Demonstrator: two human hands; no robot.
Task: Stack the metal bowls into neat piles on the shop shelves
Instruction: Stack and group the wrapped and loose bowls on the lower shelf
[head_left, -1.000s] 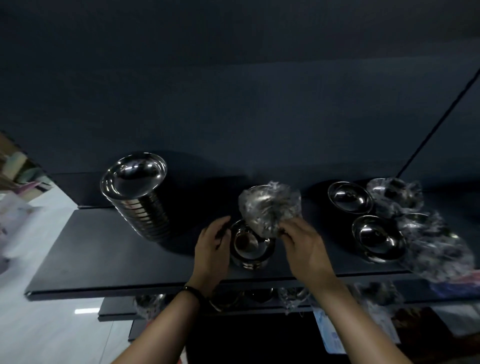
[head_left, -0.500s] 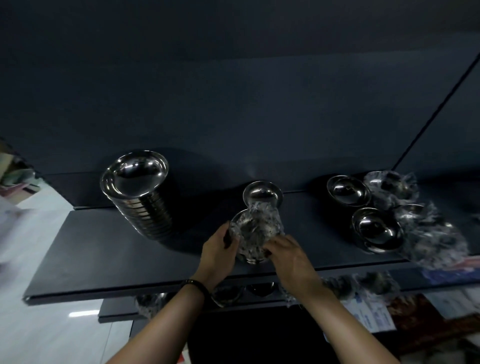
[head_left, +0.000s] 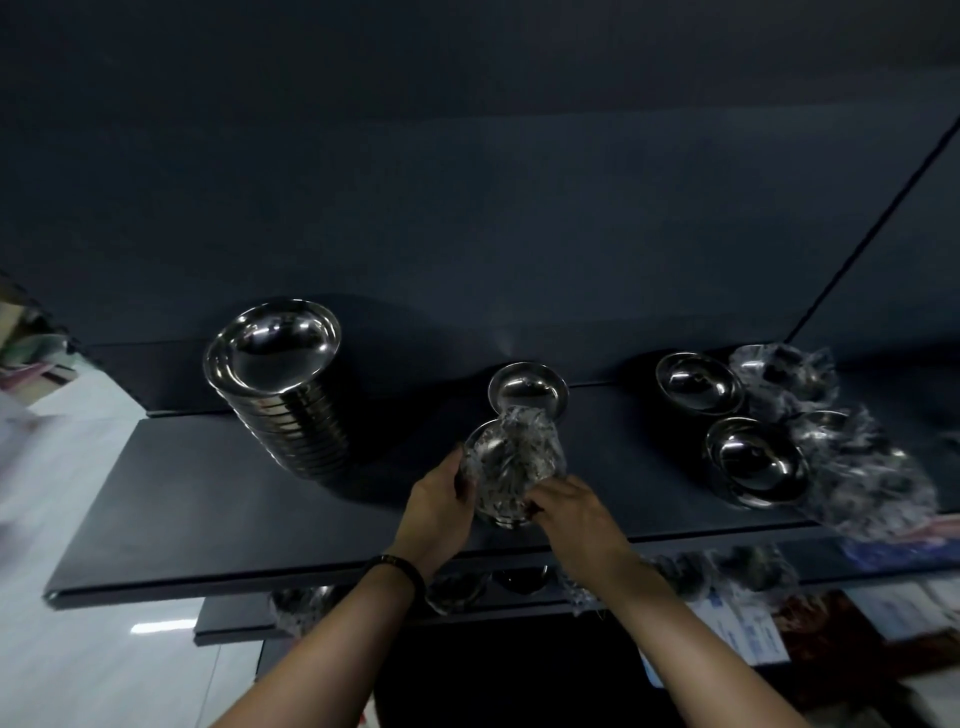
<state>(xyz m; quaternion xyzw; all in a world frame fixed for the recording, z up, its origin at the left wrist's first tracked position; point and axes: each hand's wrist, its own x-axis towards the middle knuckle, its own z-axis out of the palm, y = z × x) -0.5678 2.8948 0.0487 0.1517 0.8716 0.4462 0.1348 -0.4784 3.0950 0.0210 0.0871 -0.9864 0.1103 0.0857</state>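
Wrapped bowl (head_left: 511, 467) now lowered near shelf (head_left: 234, 493) edge; left hand (head_left: 436, 512) curls round its side, right hand (head_left: 574, 512) pinches its front.

Lower-shelf bowls (head_left: 457, 592) mostly hidden under top shelf (head_left: 234, 509).

The tall stack of bowls (head_left: 280, 384) at middle left is polished metal, mirror-glossy. The wrapped bowl (head_left: 511, 462) in the centre is metal under thin, crinkled clear plastic. The bare bowls (head_left: 756, 460) at the right are equally shiny. The shelf (head_left: 208, 509) is dark, matt and smooth; the floor (head_left: 78, 649), lower left, is pale and glossy.
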